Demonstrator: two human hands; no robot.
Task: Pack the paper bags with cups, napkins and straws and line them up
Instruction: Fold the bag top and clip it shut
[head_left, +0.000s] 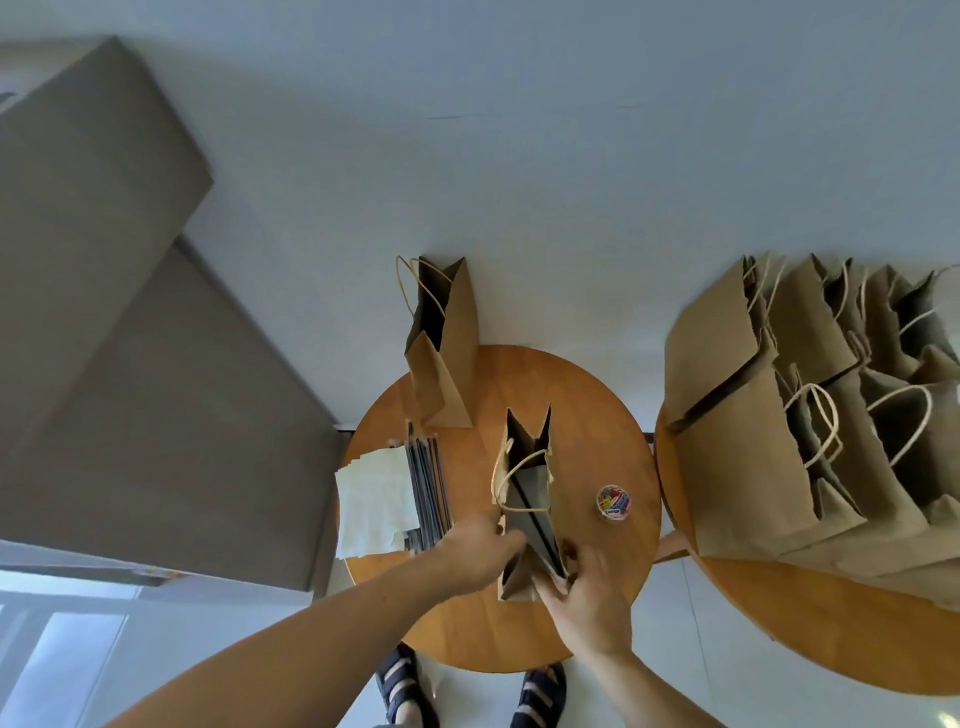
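Note:
A brown paper bag stands open in the middle of the small round wooden table, with a dark straw leaning inside it. My left hand holds its left near rim, fingers reaching into the mouth. My right hand grips the bag's right near side. A second open paper bag stands at the table's far edge. A stack of white napkins and a bundle of dark straws lie at the table's left. No cups are visible.
A small round tub of coloured paper clips sits right of the held bag. A second round table on the right carries several paper bags packed close together. Grey cabinets stand at left. My sandalled feet show below.

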